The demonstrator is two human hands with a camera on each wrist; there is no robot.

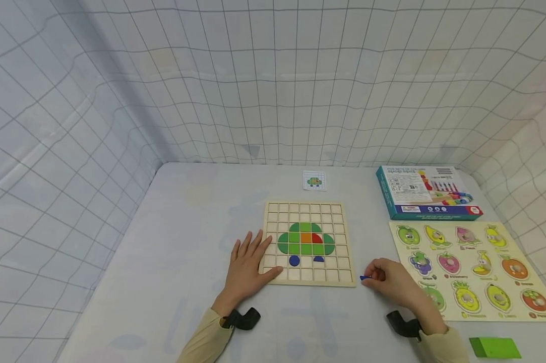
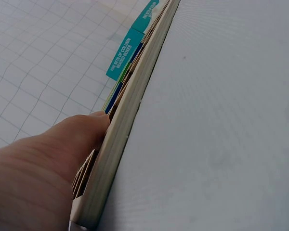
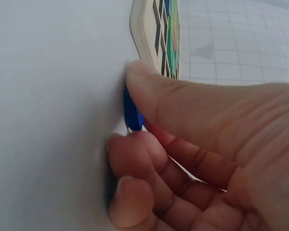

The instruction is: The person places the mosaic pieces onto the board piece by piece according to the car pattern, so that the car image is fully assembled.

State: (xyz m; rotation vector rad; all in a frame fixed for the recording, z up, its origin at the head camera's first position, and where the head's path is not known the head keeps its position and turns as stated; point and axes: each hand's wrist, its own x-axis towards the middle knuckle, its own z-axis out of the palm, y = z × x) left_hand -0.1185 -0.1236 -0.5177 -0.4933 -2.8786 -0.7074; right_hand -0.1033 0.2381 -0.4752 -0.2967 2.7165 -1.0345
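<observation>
A small blue piece (image 1: 365, 277) is pinched between the thumb and the curled fingers of the right hand (image 1: 392, 283). It is seen in the lower middle of the head view, just to the right of the wooden grid board (image 1: 306, 243), down at the white table (image 1: 173, 242). In the right wrist view the blue piece (image 3: 132, 113) is squeezed under the thumb, right against the table top.

The left hand (image 1: 247, 267) is laid flat with its fingers spread on the lower left corner of the board. In the left wrist view only the thumb is seen, pressed on the edge of the board (image 2: 118, 144).

A green turtle shape (image 1: 306, 239) with an orange square and a red piece in it is set in the middle of the board. Two blue pieces are placed under it, a round one (image 1: 294, 260) and a half round one (image 1: 318, 259).

A small picture card (image 1: 314, 180) is laid above the board. A teal box (image 1: 427, 192) is seen at the upper right. A fruit puzzle board (image 1: 474, 269) is placed below the box, touched by the right wrist. A green block (image 1: 495, 347) is found in the lower right corner of the frame.
</observation>
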